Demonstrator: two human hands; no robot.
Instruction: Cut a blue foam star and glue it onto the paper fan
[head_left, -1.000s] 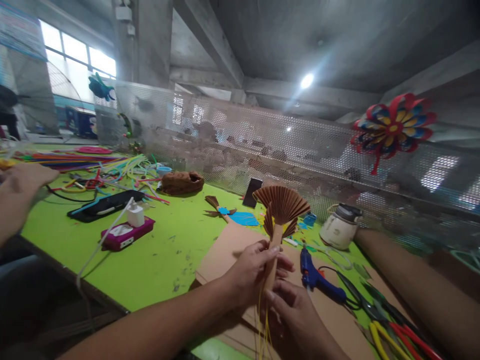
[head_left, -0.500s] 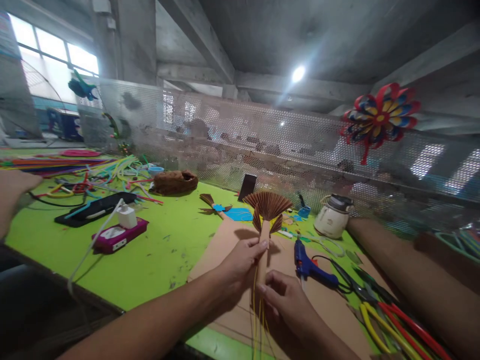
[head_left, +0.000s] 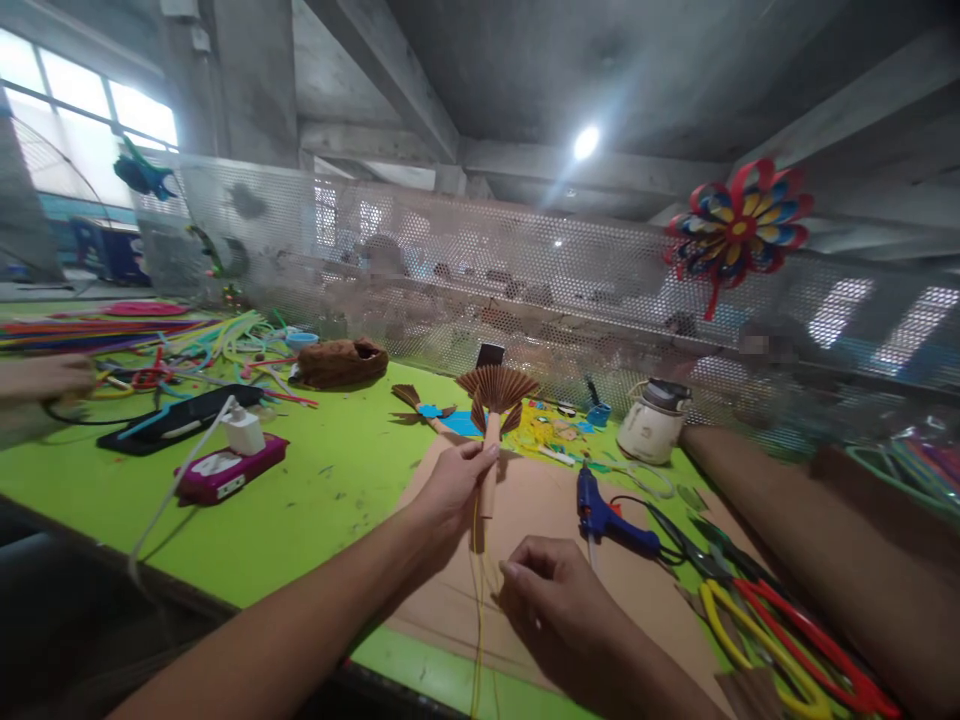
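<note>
My left hand (head_left: pixel 459 482) is closed around the stem of a brown paper craft piece (head_left: pixel 491 450), held upright above the cardboard. A pleated fan (head_left: pixel 498 388) tops this piece, with smaller pleated leaves at its sides and a rolled tan stem. Thin yellow string (head_left: pixel 478 610) hangs below the stem. Lower right, my right hand (head_left: pixel 559 590) is pinched, apart from the stem; a faint strand of the string reaches its fingertips. A similar brown pleated piece with a blue paper part (head_left: pixel 431 411) lies on the table behind.
Brown cardboard (head_left: pixel 540 500) covers part of the green table (head_left: pixel 330 530). At right lie a blue glue gun (head_left: pixel 611 520), scissors (head_left: pixel 705 560), yellow-handled and red-handled tools, and a jug (head_left: pixel 651 425). A purple power strip (head_left: pixel 232 470) sits left. Other people's arms (head_left: pixel 810 540) rest at both sides.
My right hand has come away from the lower end of the stem, down and right. My left hand has shifted the craft piece slightly left and up. The view has turned slightly.
</note>
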